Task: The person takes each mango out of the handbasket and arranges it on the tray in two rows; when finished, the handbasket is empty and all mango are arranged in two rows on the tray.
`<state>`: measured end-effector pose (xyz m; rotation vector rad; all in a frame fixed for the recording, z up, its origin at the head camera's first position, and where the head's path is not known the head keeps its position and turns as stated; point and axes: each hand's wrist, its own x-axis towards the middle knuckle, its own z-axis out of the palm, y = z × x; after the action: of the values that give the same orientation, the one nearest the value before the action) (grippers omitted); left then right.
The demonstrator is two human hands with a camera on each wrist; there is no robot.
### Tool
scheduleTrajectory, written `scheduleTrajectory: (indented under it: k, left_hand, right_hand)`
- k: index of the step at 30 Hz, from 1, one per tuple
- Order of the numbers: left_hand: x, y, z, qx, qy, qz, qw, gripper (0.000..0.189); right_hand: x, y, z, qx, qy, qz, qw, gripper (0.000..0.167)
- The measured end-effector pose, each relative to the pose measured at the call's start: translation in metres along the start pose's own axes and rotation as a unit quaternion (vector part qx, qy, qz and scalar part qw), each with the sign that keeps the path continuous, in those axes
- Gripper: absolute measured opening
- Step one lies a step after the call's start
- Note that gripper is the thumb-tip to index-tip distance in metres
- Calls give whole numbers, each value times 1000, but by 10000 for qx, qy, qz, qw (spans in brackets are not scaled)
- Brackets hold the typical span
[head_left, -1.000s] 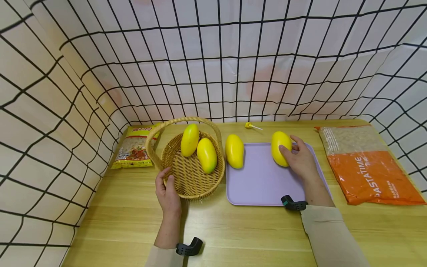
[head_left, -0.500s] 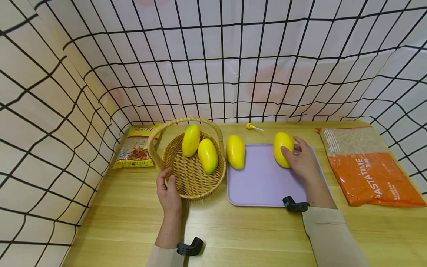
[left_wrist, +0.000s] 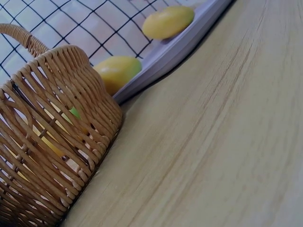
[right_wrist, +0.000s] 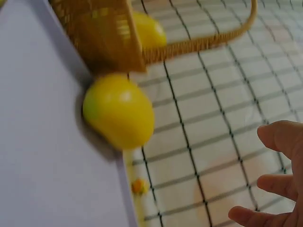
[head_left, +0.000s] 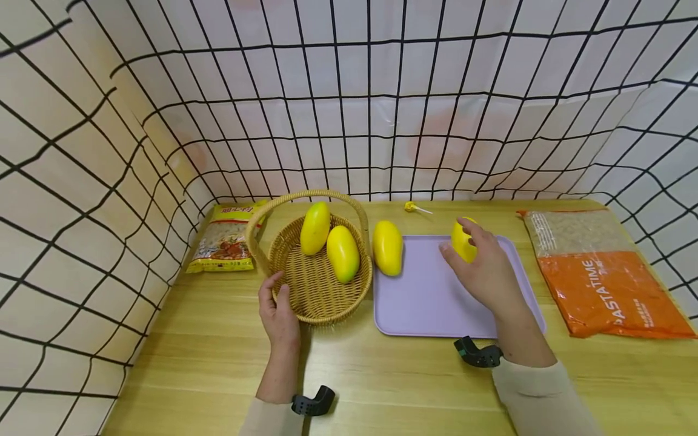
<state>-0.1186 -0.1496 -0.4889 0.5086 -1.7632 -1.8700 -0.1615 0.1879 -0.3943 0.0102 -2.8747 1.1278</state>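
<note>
Right hand (head_left: 485, 272) is at the purple tray (head_left: 425, 309), grip apart, partly hiding the rightmost mango (head_left: 460, 242), which lies on it; another mango (head_left: 388, 248) lies at the tray's left edge. Left hand (head_left: 280, 318) touches the wicker basket (head_left: 308, 293) with two mangoes (head_left: 343, 254) inside; can't tell if that grip is clamped.

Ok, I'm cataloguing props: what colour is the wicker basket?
The wicker basket is tan, clearest in the head view.

Two yellow-green mangoes (head_left: 343, 254) lie in the basket (head_left: 311, 293).
</note>
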Motion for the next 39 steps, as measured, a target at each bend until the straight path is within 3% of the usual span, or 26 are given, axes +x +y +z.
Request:
scheduleTrajectory:
  k: [5,10,17,22,31,39]
  left_hand:
    - [0,0,1,63,-9,-6,10000,29]
    - [0,1,1,129,40,-46,9999,31]
    - [1,2,1,144,70,-20,9999,31]
    - [2,1,1,126,30,-17,9999,29]
    - [1,1,0,210,68,-41,9997,29]
    - [0,1,0,166,45,-13,9999,29]
  right_hand:
    - [-22,-32,17,155,-289,-681,9971,65]
    - [-43,-59,49,540,-602,-1756,9811,50]
    - [-58,-93,89,1009,-1031,-2277,9630,44]
    - [-44,-112,112,903,-1021,-2457,9597,50]
    - [6,-129,145,-227,-1021,-2453,9638,54]
    - [24,-128,151,-125,-1069,-2091,9720,58]
